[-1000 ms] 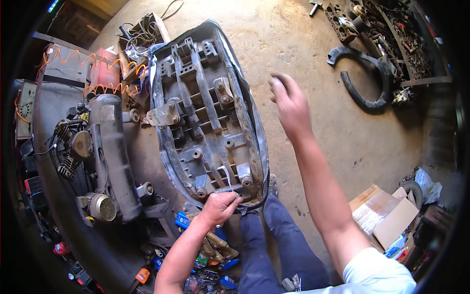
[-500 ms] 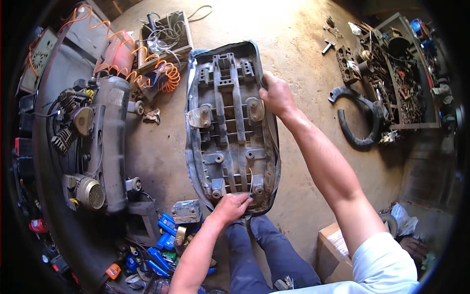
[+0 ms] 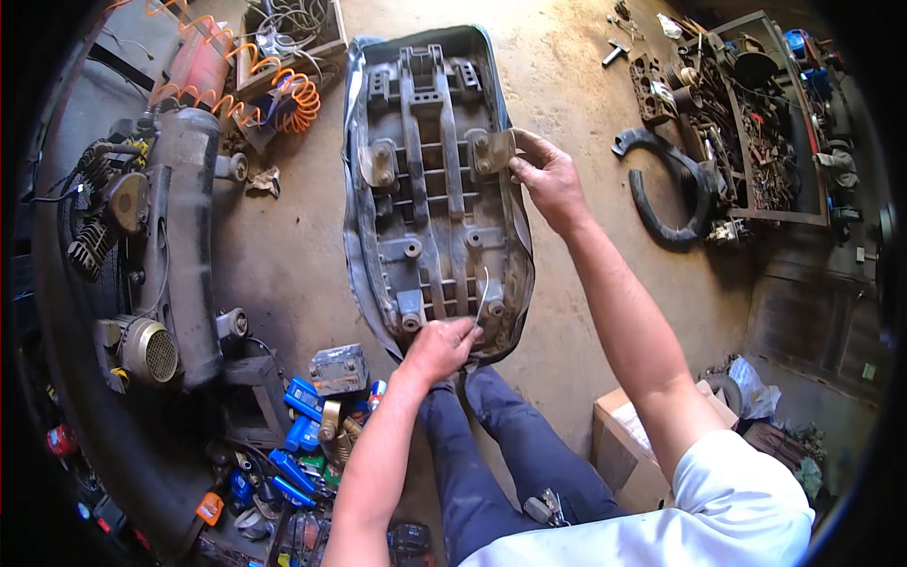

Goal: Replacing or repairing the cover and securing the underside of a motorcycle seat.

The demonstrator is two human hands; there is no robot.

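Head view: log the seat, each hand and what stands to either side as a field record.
Seat: underside facing the camera
Left hand: pinching a thin strand at the seat's near end
Right hand: gripping a bracket at the seat's right edge
To the left: compressor
To the right: black curved piece

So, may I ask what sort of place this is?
Probably a small repair workshop, judging by the air compressor, the coiled orange hose and the tray of metal parts.

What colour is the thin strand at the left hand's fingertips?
The thin strand is whitish; it shows best in the head view.
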